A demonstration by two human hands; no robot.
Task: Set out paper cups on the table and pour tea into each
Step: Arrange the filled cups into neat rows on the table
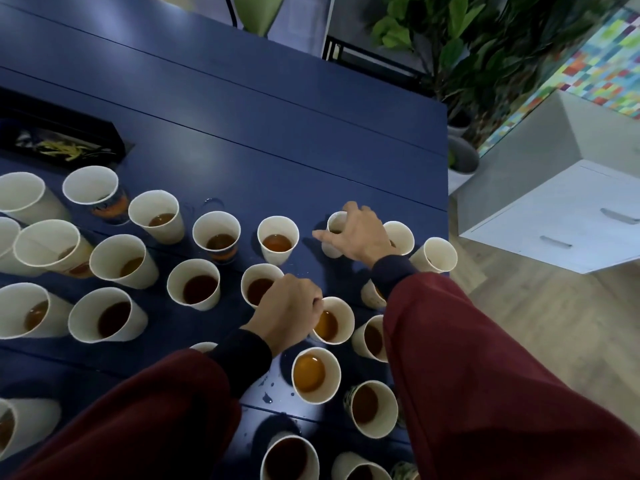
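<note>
Crowded blue surface [311,140]: left hand [287,306] pinches a full cup [337,323], right hand [356,237] grips a far cup [335,225] (sleeves [485,358] may topple neighbours [372,337]).

The surface [277,133] is smooth and dark blue, with a half-glossy finish that gives soft patches of reflected light. Each paper cup [277,225] is of white paper, matt on the inside; some carry a printed outer wall. The tea [277,243] in them is a shiny amber liquid, and small wet droplets [266,398] shine on the surface. The sleeves [485,375] are of matt maroon cloth, with darker cloth cuffs [393,271]. The cabinet [554,209] looks smooth and white, with metal handles [556,241]. The floor [554,323] shows pale, matt planks with a wood look. The leaves [450,29] are glossy.
</note>
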